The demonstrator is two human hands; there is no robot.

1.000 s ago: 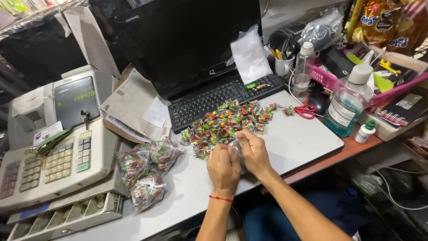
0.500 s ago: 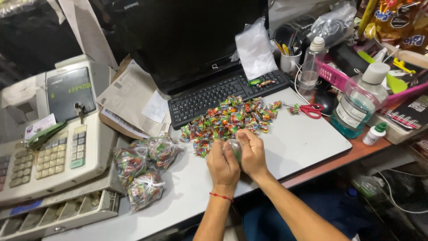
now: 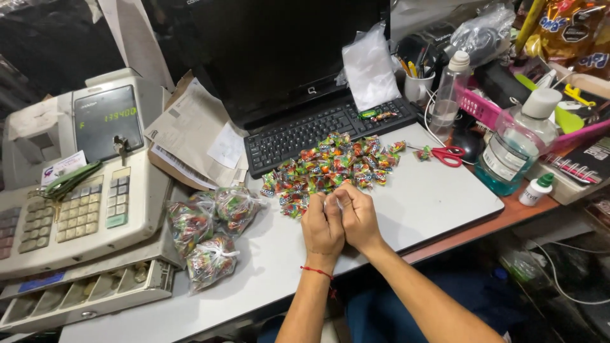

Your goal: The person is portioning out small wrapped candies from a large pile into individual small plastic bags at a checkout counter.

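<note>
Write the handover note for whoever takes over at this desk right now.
Left hand and right hand: pressed together at the near edge of the candy pile, fingers closed on a small clear bag; its contents are hidden.
Loose wrapped candies: spread on the white desk surface in front of the laptop keyboard.
Done: three tied candy bags lie left of the hands, beside the cash register.
Left: most candies still unbagged. Red scissors lie to the right.

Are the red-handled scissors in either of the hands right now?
No, the scissors lie on the white board, right of the candy pile, away from both hands.
</note>
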